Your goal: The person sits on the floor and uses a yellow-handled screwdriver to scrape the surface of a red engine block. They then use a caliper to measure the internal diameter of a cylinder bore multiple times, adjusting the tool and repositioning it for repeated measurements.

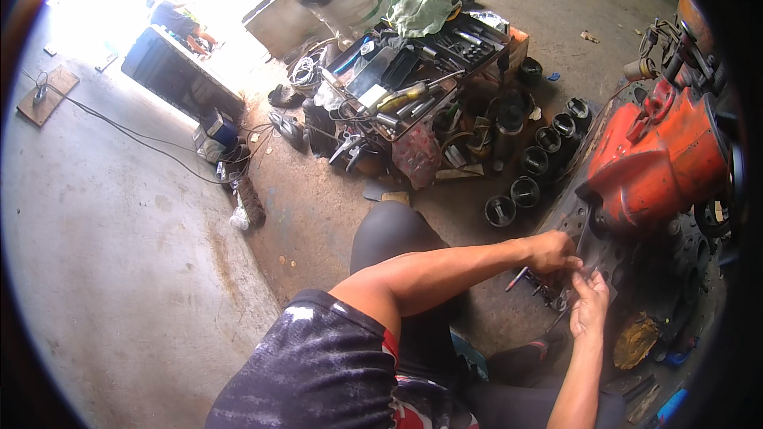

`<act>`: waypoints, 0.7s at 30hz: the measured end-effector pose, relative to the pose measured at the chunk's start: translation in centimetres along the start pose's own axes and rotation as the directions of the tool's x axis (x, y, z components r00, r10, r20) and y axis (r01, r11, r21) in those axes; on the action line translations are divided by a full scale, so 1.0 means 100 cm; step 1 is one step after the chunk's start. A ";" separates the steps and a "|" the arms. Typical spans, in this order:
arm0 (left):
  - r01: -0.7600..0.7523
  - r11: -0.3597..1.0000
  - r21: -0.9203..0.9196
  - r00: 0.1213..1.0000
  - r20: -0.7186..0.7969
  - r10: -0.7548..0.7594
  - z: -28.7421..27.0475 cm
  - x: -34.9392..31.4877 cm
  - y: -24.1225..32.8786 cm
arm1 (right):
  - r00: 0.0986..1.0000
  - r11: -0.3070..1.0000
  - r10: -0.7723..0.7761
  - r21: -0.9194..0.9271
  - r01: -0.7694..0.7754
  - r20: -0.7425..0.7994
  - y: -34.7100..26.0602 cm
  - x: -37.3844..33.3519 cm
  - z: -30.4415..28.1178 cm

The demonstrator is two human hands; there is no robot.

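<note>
My left hand (552,253) and my right hand (590,302) meet at the right, fingertips close together. The left fingers are curled closed and the right ones are pinched. Whatever lies between them is too small and blurred to name. Below them is a metal fixture (548,292) with a short rod handle (517,279), partly covered by the hands. Just beyond stands a large orange-red machine housing (656,163), on a dark metal plate with holes (584,226).
A tray of tools (405,71) with a pale green cloth (424,9) stands ahead. Several metal cylinder sleeves (524,191) line the floor beside the plate. A cable (151,139) crosses the pale concrete at the left. Another person (183,24) is in the bright far left.
</note>
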State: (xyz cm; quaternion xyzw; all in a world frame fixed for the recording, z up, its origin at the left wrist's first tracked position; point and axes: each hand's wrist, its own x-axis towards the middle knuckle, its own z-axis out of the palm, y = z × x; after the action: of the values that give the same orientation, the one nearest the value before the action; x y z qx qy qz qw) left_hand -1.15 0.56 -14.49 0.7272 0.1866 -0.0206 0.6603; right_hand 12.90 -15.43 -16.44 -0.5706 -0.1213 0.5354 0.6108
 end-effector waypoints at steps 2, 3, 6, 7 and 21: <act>0.012 1.000 -0.019 1.000 0.009 -0.012 0.000 0.000 -0.001 | 1.000 1.000 0.013 -0.002 -0.013 -0.007 0.000 -0.001 0.000; 0.019 0.999 -0.028 1.000 0.014 -0.019 0.000 0.000 -0.001 | 1.000 1.000 0.007 0.002 -0.007 -0.004 0.000 -0.001 0.000; 0.029 0.999 -0.040 0.999 0.014 -0.029 0.000 0.000 -0.001 | 1.000 1.000 0.007 0.014 -0.007 0.004 0.000 0.000 0.000; 0.020 0.999 -0.026 1.000 0.006 -0.019 0.000 0.000 -0.001 | 1.000 0.999 -0.001 0.041 0.000 0.028 0.000 0.000 0.000; 0.004 1.000 -0.028 1.000 -0.003 -0.004 -0.001 0.000 0.001 | 0.999 0.999 -0.023 0.033 0.022 0.029 -0.002 0.000 0.002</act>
State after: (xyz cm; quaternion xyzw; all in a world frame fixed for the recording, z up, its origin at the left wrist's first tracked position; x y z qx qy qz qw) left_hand -1.15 0.62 -14.39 0.7176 0.1895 -0.0181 0.6699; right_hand 12.88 -15.26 -16.18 -0.5513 -0.1279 0.5386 0.6242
